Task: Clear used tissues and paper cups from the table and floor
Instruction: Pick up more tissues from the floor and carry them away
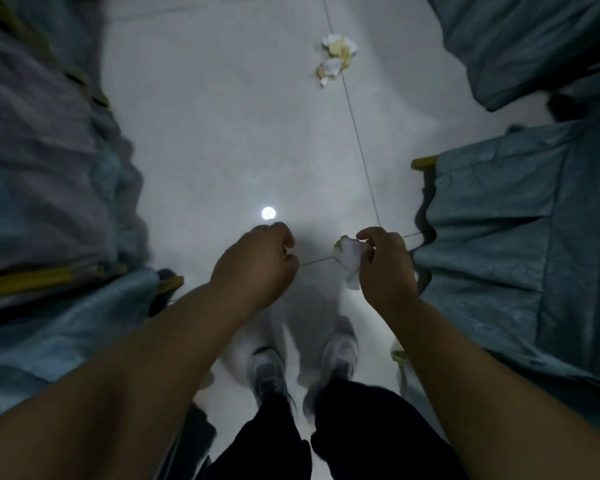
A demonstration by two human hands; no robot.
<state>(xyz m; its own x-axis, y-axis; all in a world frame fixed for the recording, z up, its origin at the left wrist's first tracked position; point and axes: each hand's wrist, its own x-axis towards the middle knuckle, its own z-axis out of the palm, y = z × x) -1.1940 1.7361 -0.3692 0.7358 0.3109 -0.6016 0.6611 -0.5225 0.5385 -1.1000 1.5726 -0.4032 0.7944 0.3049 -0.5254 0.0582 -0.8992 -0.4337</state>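
Forearms reach in from the lower corners, and the hands meet at frame centre above grey shoes (267,372). The left hand (257,261) shows its back with fingers curled under; whether it holds anything cannot be told. The right hand (388,268) pinches a crumpled white tissue (349,259), whose long axis is near vertical in frame, tail toward the lower edge. Farther off, upper centre-right, more crumpled tissues (336,57) lie on the pale floor (205,133) along a tile seam, between teal-draped furniture (499,237).
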